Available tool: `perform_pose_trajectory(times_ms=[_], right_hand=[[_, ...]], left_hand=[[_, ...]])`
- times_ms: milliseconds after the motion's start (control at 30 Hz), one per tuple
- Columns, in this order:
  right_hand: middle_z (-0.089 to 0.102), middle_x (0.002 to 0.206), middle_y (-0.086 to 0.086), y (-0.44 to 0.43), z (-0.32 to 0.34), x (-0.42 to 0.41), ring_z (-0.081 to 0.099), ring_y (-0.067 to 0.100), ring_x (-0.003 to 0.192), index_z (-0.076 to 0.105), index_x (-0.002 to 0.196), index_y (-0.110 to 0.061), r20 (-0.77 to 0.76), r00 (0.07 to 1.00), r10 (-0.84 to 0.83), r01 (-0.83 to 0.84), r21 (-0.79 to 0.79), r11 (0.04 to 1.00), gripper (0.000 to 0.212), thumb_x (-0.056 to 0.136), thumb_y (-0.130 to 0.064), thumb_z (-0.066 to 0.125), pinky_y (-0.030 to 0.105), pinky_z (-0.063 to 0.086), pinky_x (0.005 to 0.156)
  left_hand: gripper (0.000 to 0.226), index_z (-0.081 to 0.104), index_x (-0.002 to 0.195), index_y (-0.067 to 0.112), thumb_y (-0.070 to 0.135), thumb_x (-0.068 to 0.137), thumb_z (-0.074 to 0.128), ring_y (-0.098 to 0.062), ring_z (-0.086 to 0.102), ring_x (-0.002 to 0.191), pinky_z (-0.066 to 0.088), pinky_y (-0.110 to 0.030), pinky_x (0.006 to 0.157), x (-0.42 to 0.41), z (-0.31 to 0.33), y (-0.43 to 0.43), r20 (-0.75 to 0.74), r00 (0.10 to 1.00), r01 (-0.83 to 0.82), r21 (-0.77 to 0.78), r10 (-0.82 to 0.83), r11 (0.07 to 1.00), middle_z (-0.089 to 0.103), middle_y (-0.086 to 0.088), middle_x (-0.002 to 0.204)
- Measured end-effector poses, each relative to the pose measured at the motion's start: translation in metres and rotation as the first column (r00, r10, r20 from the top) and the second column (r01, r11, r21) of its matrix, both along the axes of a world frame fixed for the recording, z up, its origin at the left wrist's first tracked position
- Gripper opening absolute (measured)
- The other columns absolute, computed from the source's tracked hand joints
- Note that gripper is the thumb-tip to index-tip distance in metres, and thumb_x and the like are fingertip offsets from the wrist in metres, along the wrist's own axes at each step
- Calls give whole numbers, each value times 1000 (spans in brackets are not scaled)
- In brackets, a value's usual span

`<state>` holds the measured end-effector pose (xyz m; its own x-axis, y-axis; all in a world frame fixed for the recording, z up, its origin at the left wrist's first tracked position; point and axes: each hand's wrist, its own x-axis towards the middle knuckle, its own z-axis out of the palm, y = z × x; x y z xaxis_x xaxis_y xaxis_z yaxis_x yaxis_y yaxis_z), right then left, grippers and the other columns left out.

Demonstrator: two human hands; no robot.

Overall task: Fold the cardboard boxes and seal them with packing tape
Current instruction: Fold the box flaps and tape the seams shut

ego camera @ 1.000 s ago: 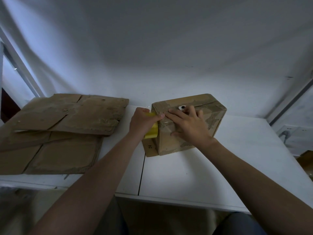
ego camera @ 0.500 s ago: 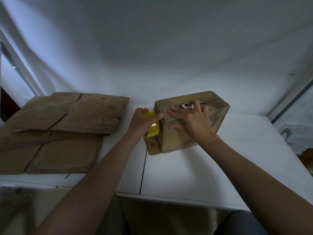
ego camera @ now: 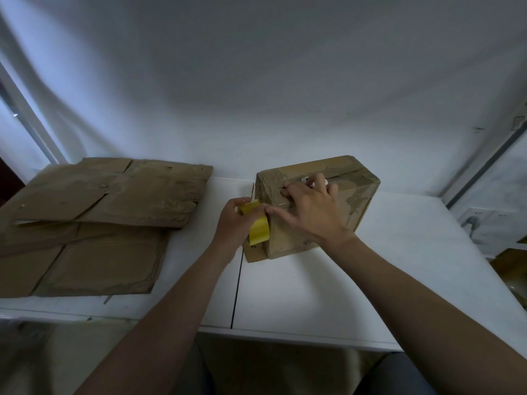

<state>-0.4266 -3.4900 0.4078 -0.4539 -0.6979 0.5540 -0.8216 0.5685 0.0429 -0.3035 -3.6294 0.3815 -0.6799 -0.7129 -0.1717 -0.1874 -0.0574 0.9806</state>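
Observation:
A folded brown cardboard box [ego camera: 358, 192] stands on the white table [ego camera: 313, 295], with one flap [ego camera: 252, 253] lying flat at its lower left. My left hand [ego camera: 235, 220] grips a yellow roll of packing tape [ego camera: 258, 228] against the box's left edge. A clear strip of tape runs from the roll onto the box face. My right hand [ego camera: 312, 208] lies flat on that face, fingers spread and pressing the tape down. A small white object [ego camera: 309, 181] shows just beyond my right fingertips on top of the box.
Several flattened cardboard boxes [ego camera: 108, 206] are stacked on the left half of the table. A white wall rises right behind the table. A seam [ego camera: 236, 292] splits the tabletop. At the far right, beyond the table edge, sits a wall socket [ego camera: 479, 220].
My left hand with the tape roll has slid a little down and away from the box's top corner. My right hand has shifted slightly along the box face, still pressing.

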Motion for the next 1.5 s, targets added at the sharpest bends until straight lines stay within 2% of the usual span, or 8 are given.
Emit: perform_pose_trajectory(times_ms=[200, 367, 533, 800, 900, 1000, 1233, 1500], right_hand=[[70, 83, -8, -5, -1, 12, 45, 25, 102, 66, 80, -21, -45, 998, -37, 35, -58, 998, 40, 90, -57, 52, 39, 28, 75], [72, 89, -11, 19, -4, 8, 52, 27, 114, 71, 87, -19, -60, 996, 67, -72, -92, 993, 28, 88, -42, 56, 39, 31, 79], [70, 119, -18, 56, 2, -4, 47, 23, 124, 76, 103, -24, 45, 948, 314, -309, -90, 947, 29, 87, -34, 54, 36, 29, 80], [67, 126, -23, 69, 19, -13, 40, 13, 124, 72, 124, -33, 268, 906, 329, -346, 15, 938, 43, 95, -44, 43, 33, 23, 84], [73, 101, -14, 59, 33, -23, 47, 17, 107, 76, 108, -35, 374, 870, 321, -286, -146, 947, 25, 99, -33, 53, 43, 39, 89], [75, 107, -8, 42, 41, -44, 47, 25, 100, 74, 116, -30, 373, 908, 190, -122, -197, 973, 37, 93, -6, 58, 49, 47, 88], [71, 111, -11, 21, 54, -58, 39, 24, 111, 73, 119, -39, 372, 928, 19, -62, 104, 993, 26, 94, -40, 65, 38, 36, 92], [71, 85, -16, 105, 23, -40, 51, 22, 96, 74, 86, -29, 437, 896, -85, 266, -372, 889, 13, 83, -40, 80, 37, 44, 75]], left_hand=[[12, 56, 102, 38, 48, 96, 61, -27, 62, 109, 57, -53, 92, 15, 9, -10, 19, 999, -52, 50, 51, 997, 58, -3, 121], [19, 54, 115, 33, 44, 99, 57, -27, 59, 111, 56, -48, 91, 21, 24, -14, 13, 994, -107, 25, 107, 994, 55, -4, 126], [23, 53, 120, 29, 38, 100, 57, -18, 54, 103, 41, -25, 64, 21, 40, -3, -45, 992, -125, -79, 122, 989, 52, 1, 121], [57, 47, 128, 28, 43, 83, 79, -12, 53, 94, 40, -24, 64, 7, 55, 24, 14, 998, -46, -387, 56, 921, 48, 12, 107], [63, 47, 131, 24, 35, 80, 83, -17, 56, 97, 42, -25, 65, 3, 56, 25, 76, 996, -12, -419, 48, 908, 52, 6, 111], [65, 47, 131, 22, 32, 79, 84, -21, 57, 101, 49, -34, 80, 1, 53, 22, 88, 995, -13, -417, 55, 909, 52, 3, 114], [64, 47, 131, 24, 36, 79, 84, -19, 54, 102, 47, -34, 81, 3, 52, 19, 123, 990, -6, -410, 62, 912, 49, 5, 114], [64, 48, 133, 25, 40, 80, 81, -20, 51, 102, 47, -37, 84, 2, 47, 25, 126, 986, -47, -427, 111, 903, 48, 6, 113]])
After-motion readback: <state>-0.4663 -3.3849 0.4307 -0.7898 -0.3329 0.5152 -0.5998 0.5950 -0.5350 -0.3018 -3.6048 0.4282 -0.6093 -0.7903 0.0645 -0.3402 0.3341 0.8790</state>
